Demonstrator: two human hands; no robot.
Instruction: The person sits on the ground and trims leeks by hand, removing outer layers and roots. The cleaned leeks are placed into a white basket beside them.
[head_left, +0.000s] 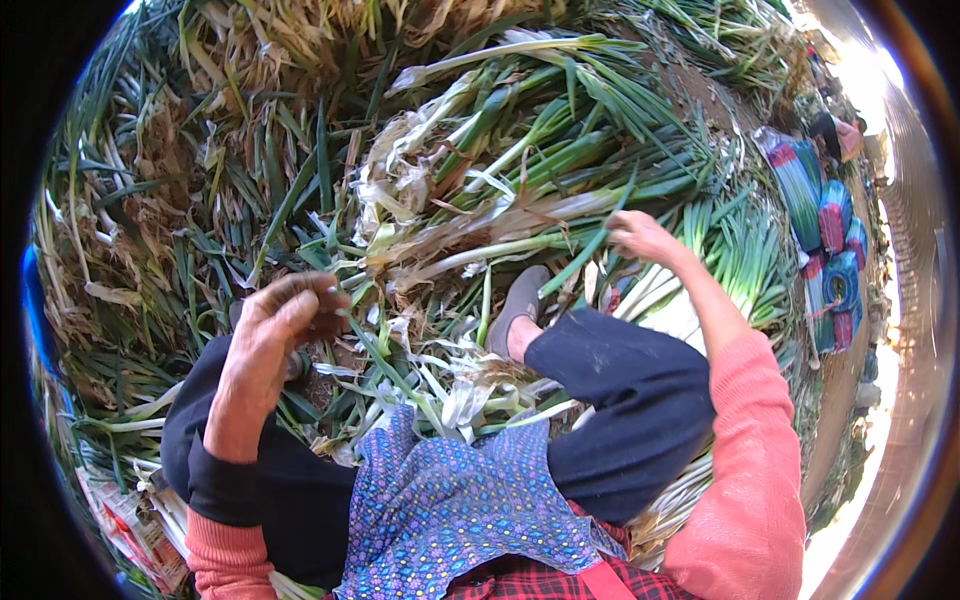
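My left hand (289, 306) is raised above the left knee, fingers curled and blurred by motion. A long green leaf (386, 365) runs down from near its fingertips towards the apron; whether the fingers hold it is unclear. Out to the right, my right hand (639, 236) has its fingers closed around a strip of green onion leaf (574, 270), which slants over the grey shoe. Between and beyond both hands lies a heap of long green onions (510, 165), with papery, dry outer skins on their pale ends. Peeled white stalks (667, 300) rest under my right forearm.
Loose trimmed skins (465, 390) litter the ground between my legs. Taller piles of unpeeled onions (247, 90) stand to the left and back. Wrapped green-and-red bundles (832, 247) lie at the far right. A printed bag (135, 532) is at lower left.
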